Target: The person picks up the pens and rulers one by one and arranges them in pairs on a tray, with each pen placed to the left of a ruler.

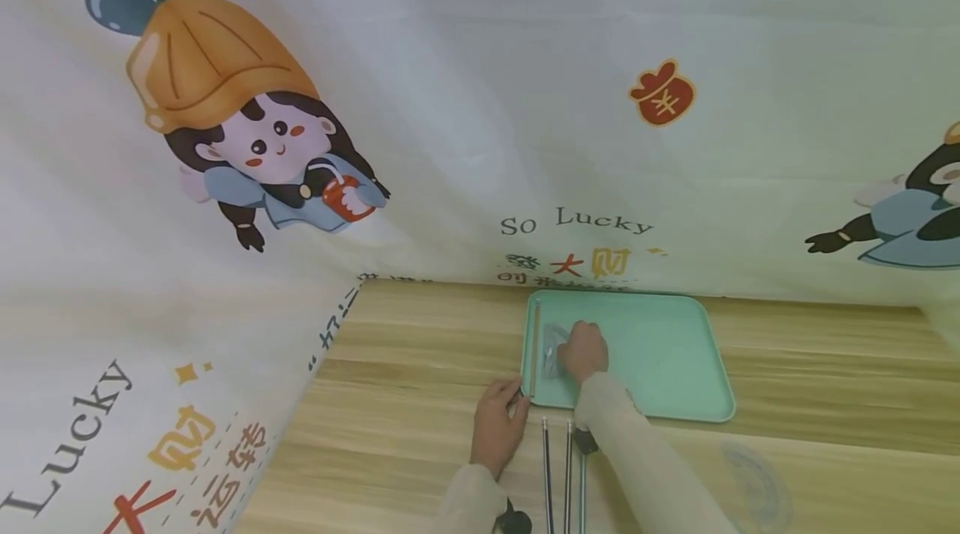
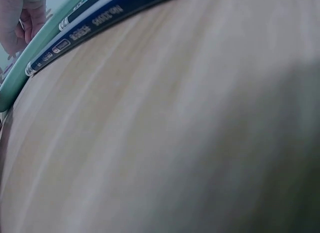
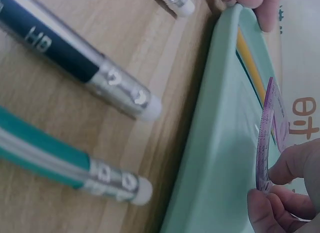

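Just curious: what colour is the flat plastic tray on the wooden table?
Mint green tray; clearest in the head view.

The right hand [image 3: 282, 193] pinches a clear purple ruler [image 3: 267, 138] on edge over the mint-green tray [image 3: 215, 158]. An orange pencil [image 3: 250, 65] lies inside the tray. On the wooden tabletop [image 3: 75, 118] beside the tray's rim lie a blue pencil [image 3: 75, 63] and a green pencil [image 3: 65, 165], their erasers toward it.
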`<action>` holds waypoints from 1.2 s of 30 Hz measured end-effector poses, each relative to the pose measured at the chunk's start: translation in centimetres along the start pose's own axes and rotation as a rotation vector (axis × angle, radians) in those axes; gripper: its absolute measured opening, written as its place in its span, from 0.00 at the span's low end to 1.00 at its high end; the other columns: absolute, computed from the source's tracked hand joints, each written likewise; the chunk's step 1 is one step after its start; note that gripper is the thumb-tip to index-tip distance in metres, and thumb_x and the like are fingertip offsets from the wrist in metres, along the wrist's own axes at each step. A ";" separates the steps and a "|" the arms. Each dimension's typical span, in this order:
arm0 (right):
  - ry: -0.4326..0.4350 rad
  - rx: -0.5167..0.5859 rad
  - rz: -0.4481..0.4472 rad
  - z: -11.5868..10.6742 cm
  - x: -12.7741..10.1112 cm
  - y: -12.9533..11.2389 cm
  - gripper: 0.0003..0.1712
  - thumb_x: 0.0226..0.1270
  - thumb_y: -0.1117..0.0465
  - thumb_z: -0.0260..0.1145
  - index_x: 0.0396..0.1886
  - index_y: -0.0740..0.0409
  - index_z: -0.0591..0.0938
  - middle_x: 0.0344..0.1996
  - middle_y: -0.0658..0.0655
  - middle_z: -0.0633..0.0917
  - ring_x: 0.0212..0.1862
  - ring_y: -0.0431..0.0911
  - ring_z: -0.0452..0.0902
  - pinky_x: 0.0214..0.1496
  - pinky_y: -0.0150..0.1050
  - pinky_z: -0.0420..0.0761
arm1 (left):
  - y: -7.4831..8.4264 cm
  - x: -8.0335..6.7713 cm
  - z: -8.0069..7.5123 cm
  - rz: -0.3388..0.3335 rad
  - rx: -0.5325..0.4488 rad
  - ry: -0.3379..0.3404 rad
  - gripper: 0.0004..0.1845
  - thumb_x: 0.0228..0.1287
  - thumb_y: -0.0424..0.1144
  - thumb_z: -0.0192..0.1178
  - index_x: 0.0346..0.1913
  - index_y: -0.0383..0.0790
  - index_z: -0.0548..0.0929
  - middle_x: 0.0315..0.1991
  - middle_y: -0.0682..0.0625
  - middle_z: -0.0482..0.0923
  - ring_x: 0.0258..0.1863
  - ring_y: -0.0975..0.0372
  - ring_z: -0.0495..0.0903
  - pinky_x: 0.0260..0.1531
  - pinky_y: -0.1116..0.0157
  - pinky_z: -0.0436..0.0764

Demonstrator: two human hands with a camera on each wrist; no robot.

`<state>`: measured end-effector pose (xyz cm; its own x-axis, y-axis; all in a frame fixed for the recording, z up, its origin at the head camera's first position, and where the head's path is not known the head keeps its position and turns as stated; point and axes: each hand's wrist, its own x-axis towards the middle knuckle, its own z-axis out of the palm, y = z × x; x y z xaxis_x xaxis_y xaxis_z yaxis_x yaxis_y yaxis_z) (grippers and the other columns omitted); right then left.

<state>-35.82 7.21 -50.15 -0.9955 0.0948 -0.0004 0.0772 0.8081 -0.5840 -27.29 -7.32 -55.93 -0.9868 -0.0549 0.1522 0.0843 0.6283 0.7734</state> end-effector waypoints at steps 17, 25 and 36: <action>-0.002 -0.034 0.014 1.1 0.6 0.3 0.10 0.56 0.69 0.62 0.34 0.74 0.80 0.31 0.66 0.78 0.27 0.49 0.71 0.30 0.46 0.81 | 0.0 0.3 0.3 -0.009 0.008 0.012 0.19 0.65 0.39 0.59 0.57 0.36 0.78 0.50 0.48 0.79 0.50 0.59 0.79 0.56 0.60 0.80; -0.024 -0.054 0.017 1.2 0.4 0.2 0.12 0.56 0.68 0.62 0.38 0.75 0.80 0.32 0.66 0.78 0.28 0.50 0.72 0.32 0.45 0.82 | -0.2 0.0 0.3 0.002 0.013 0.017 0.19 0.66 0.39 0.58 0.57 0.35 0.78 0.49 0.48 0.80 0.49 0.59 0.79 0.54 0.60 0.81; -0.034 -0.075 0.006 1.5 0.3 0.1 0.11 0.58 0.68 0.61 0.36 0.75 0.80 0.33 0.67 0.79 0.29 0.50 0.75 0.32 0.46 0.83 | -0.2 -0.1 0.2 0.005 0.033 0.026 0.19 0.65 0.39 0.59 0.56 0.35 0.79 0.48 0.48 0.80 0.49 0.58 0.80 0.53 0.60 0.82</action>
<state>-36.24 6.49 -51.44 -0.9962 0.0813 -0.0322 0.0862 0.8490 -0.5213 -27.22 -7.26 -56.20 -0.9824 -0.0716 0.1728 0.0846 0.6537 0.7520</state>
